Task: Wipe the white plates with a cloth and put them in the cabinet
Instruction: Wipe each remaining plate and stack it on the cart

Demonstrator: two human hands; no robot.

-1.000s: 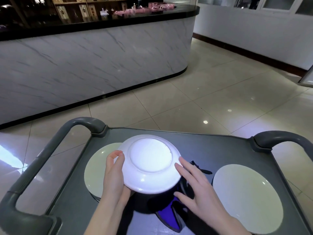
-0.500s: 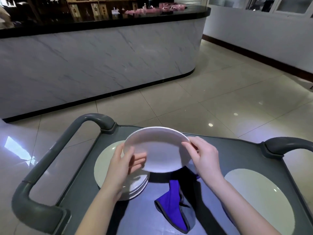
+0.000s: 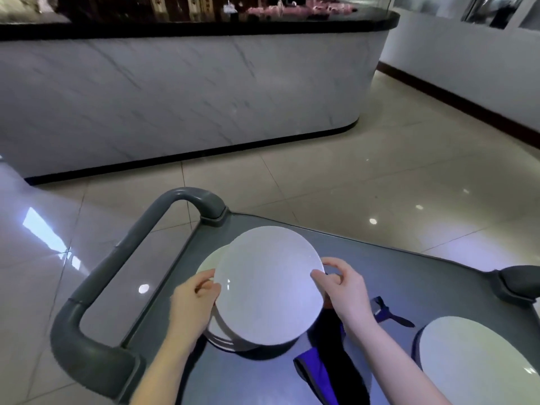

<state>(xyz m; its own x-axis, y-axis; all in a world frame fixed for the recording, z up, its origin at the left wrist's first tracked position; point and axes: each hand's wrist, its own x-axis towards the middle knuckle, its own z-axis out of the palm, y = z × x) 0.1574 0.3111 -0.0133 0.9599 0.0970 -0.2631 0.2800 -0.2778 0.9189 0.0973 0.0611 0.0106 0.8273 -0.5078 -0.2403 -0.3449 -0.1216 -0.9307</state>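
I hold a white plate (image 3: 267, 285) face up over the grey cart top (image 3: 409, 276). My left hand (image 3: 194, 299) grips its left rim and my right hand (image 3: 343, 287) pinches its right rim. Under it, a stack of white plates (image 3: 217, 336) rests on the cart's left side, mostly hidden. A blue cloth (image 3: 317, 372) lies crumpled on the cart between my forearms. Another white plate (image 3: 473, 361) lies flat at the cart's right. No cabinet is in view.
The cart has a thick grey handle (image 3: 117, 276) on its left and another handle (image 3: 520, 283) at the right edge. A marble-fronted counter (image 3: 190, 92) with a black top stands ahead across a glossy tiled floor (image 3: 380, 176).
The plate was bottom up over the stack; it has been turned face up and lifted, with both hands now on its rims. The view has shifted right and up.
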